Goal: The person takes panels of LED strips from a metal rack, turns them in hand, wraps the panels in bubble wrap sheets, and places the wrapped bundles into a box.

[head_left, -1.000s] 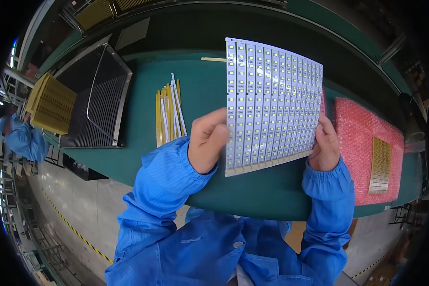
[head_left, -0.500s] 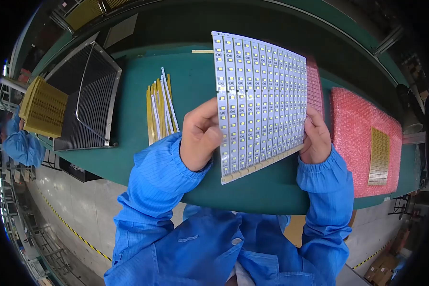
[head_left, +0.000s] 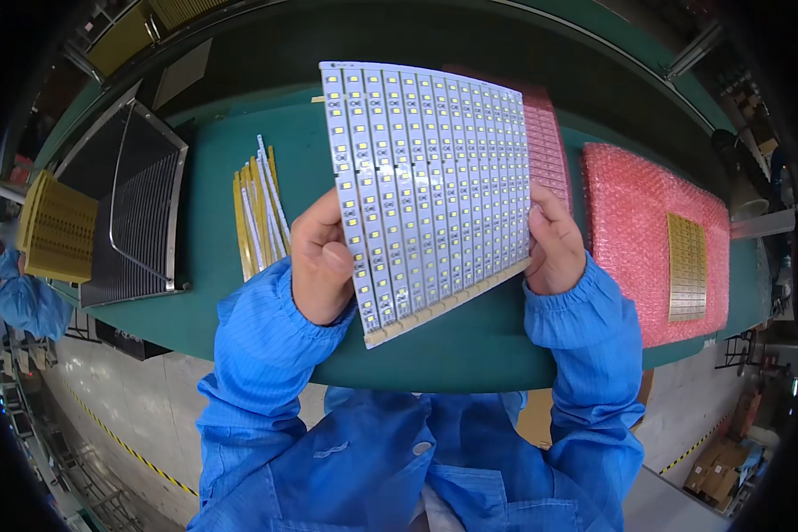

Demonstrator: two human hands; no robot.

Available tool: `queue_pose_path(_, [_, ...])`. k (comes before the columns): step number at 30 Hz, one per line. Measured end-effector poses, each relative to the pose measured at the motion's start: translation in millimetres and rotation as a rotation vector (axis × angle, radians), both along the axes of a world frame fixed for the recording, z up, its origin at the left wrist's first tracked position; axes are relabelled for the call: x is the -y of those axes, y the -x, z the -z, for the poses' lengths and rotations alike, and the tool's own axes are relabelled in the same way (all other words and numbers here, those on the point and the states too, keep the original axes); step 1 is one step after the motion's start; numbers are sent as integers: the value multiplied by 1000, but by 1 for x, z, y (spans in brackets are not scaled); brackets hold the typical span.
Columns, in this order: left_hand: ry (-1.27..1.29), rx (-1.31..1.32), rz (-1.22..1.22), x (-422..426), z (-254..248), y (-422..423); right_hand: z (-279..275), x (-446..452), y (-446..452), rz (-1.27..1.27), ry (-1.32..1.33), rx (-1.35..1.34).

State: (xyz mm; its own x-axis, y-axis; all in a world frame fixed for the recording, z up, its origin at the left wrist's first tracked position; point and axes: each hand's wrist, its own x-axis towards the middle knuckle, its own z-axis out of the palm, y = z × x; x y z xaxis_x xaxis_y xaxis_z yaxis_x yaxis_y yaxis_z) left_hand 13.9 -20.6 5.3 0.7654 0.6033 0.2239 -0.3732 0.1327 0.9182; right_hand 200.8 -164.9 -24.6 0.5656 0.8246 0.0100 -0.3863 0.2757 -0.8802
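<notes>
A person in blue sleeves is holding up a white panel of small lights point(head_left: 434, 191) at the centre of the frame, above a green table point(head_left: 417, 365). The left hand point(head_left: 321, 264) is gripping the panel's left edge below the middle, its thumb showing near the edge, while the right hand point(head_left: 556, 238) is pinching the lower part of the right edge; neither hand is standing open.

The lit-side face, dotted with yellowish squares, is facing the wearer and tilting back, its right side turning away. The seams between the strips are running from the top edge down to the pale lower edge, leaning slightly toward lower right. The panel is appearing taller than wide, so its long axis is probably following those seams, though the slant is making this uncertain.

Handling it well is calling for light, even pressure at the two edges, thumbs staying off the small parts, and both hands moving together so that the scored seams are not bending or snapping.

Loose strips point(head_left: 259, 213) are lying on the table left of centre. A black ribbed rack point(head_left: 146, 199) is standing farther left beside yellow boards point(head_left: 58, 232). At right, a yellowish panel point(head_left: 687, 266) is resting on pink bubble wrap point(head_left: 625, 239). A co-worker's blue sleeve point(head_left: 31, 303) is showing at far left.
</notes>
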Motion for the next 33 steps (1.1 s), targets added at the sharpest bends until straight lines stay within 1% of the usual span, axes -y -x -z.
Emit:
queue_pose_path(3, [-13, 0, -7, -1, 1, 1, -3, 1, 1, -17, 21, -2])
queue_pose_path(4, [-19, -41, -28, 1, -2, 2, -2, 1, 1, -23, 5, -11])
queue_pose_path(7, [-10, -49, -62, 3, -4, 2, -4, 2, 2, -20, 4, -34])
queue_pose_path(9, [-27, -67, -62, 3, -5, 3, -5, 1, 2, -36, -42, -15])
queue_pose_path(11, [-22, -86, -82, 3, -5, 4, -7, 2, 2, -31, -21, -20])
queue_pose_path(12, [-56, -112, -104, 4, -6, 3, -7, 2, 2, -38, -29, -37])
queue_pose_path(17, [-66, -101, -97, 0, 1, 4, -7, 2, 3, -31, -25, -25])
queue_pose_path(20, [-17, -13, -90, -2, 10, 5, -10, 3, 4, -37, -11, -33])
queue_pose_path(23, [-4, -20, -90, -3, 11, 5, -8, 3, 4, -41, -44, -43])
queue_pose_path(27, [46, -9, -47, -2, 6, 4, -11, 4, 5, -29, -13, -36])
queue_pose_path(29, [55, -4, -20, -2, 10, 6, -8, 4, 4, -45, -53, -55])
queue_pose_path(31, [169, -9, -85, -2, 15, 7, -10, 4, 4, -45, -56, -39])
queue_pose_path(32, [204, 31, 24, -9, 17, 8, -12, 4, 4, -48, -59, -26])
queue_pose_path(33, [202, 33, 25, -8, 15, 6, -12, 4, 4, -47, -61, -24])
